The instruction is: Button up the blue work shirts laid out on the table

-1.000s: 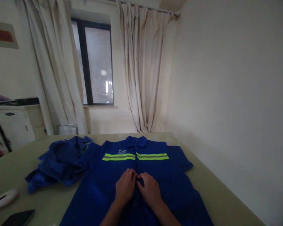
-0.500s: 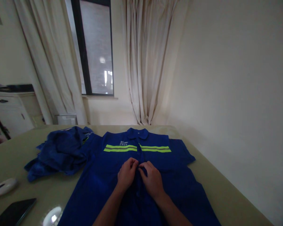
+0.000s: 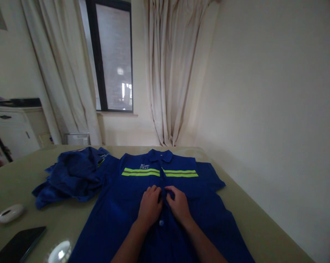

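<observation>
The dark-blue cloth shirt (image 3: pixel 167 228) with yellow-green stripes lies flat on the olive-green table (image 3: pixel 255 219), its front opening running near to far between left hand (image 3: pixel 151 204), grip unclear, and equally close right hand (image 3: pixel 179 205), fingers narrowly parted.

Seemingly a home, with long curtains (image 3: pixel 171 73) and white cabinet (image 3: pixel 15 128)

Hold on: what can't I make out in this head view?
Head view:
Whether the bare left hand is pinching anything: its own curl hides that.
Area beneath the bare right hand: covered by that hand.
Lower hem of the blue cloth shirt with yellow-green bands: cut off by the bottom edge.
Near end of the flat black rectangular object: cut off by that edge.
White chest lettering: too small and blurred to read.
</observation>
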Motion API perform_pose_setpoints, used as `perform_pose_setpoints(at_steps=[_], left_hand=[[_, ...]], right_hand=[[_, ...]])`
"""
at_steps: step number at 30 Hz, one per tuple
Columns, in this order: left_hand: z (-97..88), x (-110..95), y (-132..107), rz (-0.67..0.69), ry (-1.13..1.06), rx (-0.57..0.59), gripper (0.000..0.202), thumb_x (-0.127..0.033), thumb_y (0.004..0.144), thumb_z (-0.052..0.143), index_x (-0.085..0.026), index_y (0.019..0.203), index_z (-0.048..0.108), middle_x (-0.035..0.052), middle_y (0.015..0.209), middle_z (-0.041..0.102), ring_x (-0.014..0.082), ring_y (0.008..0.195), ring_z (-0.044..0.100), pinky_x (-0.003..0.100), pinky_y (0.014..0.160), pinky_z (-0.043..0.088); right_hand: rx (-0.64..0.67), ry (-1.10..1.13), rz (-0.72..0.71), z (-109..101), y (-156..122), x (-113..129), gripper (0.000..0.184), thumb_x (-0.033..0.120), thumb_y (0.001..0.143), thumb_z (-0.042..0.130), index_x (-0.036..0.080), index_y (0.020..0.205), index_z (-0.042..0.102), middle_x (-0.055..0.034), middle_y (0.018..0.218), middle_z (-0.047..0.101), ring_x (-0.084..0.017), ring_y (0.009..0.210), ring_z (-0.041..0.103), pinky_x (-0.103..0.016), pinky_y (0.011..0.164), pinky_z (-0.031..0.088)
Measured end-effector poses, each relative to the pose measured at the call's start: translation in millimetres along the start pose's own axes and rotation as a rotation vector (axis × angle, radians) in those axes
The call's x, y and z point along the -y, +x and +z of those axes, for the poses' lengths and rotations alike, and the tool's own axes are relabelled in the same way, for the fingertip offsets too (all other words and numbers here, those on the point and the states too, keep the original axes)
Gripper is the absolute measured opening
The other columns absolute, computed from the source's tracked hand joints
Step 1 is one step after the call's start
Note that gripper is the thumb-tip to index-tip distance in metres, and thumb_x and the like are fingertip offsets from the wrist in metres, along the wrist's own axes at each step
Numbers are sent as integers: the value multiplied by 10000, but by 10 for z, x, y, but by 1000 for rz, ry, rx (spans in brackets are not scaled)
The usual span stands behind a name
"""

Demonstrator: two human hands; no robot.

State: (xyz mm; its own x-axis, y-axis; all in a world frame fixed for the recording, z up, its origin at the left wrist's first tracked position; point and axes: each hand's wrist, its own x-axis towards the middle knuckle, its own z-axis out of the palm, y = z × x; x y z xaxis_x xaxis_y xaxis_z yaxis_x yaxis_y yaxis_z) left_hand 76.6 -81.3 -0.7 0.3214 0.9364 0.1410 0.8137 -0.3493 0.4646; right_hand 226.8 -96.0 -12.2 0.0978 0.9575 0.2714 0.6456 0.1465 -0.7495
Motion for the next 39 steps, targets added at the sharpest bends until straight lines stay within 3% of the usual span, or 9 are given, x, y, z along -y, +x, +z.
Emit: perform_pose_setpoints(at_steps=[7, 11, 15, 20, 26, 29, 32, 35, 39], left_hand=[[2, -94, -160, -73, 82, 55, 269, -181, 966, 381, -180, 1067, 630, 116, 1149, 633, 298, 1133, 573, 422, 933, 425], [-78, -77, -353, -45, 20, 173, 193, -232, 932, 465, -218, 991, 648, 94, 1129, 672, 277, 1070, 648, 371, 836, 481], [-120, 13, -420, -71, -99, 291, 230, -287, 958, 460, -240, 843, 653, 48, 956, 750, 221, 858, 725, 294, 701, 490], [-74, 104, -204, -235, -206, 260, 385, -240, 1038, 235, -201, 1014, 617, 25, 743, 757, 151, 548, 698, 244, 602, 484], [39, 58, 227, -331, -180, 70, 298, -333, 1006, 419, -180, 975, 673, 128, 1104, 760, 249, 1063, 706, 304, 866, 476], [111, 42, 323, -342, -228, 52, 296, -402, 984, 484, -200, 973, 700, 103, 1095, 765, 256, 1080, 697, 311, 884, 473], [149, 76, 353, -336, -315, 68, 311, -398, 987, 480, -210, 906, 714, 71, 926, 782, 228, 937, 736, 289, 821, 495], [175, 140, 383, -337, -447, 122, 339, -375, 1001, 453, -199, 847, 699, 18, 681, 732, 176, 645, 725, 255, 666, 516], [243, 201, 423, -359, -599, 142, 268, -319, 990, 467, -175, 868, 656, -11, 634, 688, 140, 515, 673, 210, 502, 497]], right_hand=[[117, -240, 81, -24, -155, 186, 342, 179, 838, 533, 227, 1088, 763, -73, 1124, 781, -255, 1090, 709, -346, 950, 497], [237, -475, 123, -108, -181, 347, 208, 277, 871, 568, 242, 1000, 728, -92, 990, 765, -294, 961, 718, -373, 806, 501], [193, -508, 40, -39, -75, 419, 205, 291, 884, 593, 263, 1073, 667, -76, 1106, 702, -265, 982, 691, -332, 765, 474], [121, -433, -36, 141, -26, 253, 152, 273, 941, 540, 255, 999, 679, -38, 1088, 675, -194, 922, 687, -275, 757, 457], [132, -348, -57, 92, -34, 88, 121, 268, 927, 596, 235, 983, 698, -38, 1048, 697, -203, 993, 676, -265, 830, 450], [140, -437, -62, 77, -32, 96, 182, 293, 994, 510, 240, 1000, 684, -46, 1064, 684, -196, 886, 690, -269, 735, 447], [118, -458, -73, 91, -25, 114, 222, 283, 1029, 452, 237, 1007, 668, -45, 1070, 677, -185, 850, 689, -263, 708, 441], [95, -423, -119, 97, -20, 103, 221, 254, 1031, 440, 228, 1004, 658, -47, 1063, 671, -182, 859, 682, -258, 724, 446], [90, -333, -188, 91, -11, 41, 226, 252, 1027, 443, 216, 991, 663, -56, 1038, 667, -195, 890, 672, -269, 768, 460]])
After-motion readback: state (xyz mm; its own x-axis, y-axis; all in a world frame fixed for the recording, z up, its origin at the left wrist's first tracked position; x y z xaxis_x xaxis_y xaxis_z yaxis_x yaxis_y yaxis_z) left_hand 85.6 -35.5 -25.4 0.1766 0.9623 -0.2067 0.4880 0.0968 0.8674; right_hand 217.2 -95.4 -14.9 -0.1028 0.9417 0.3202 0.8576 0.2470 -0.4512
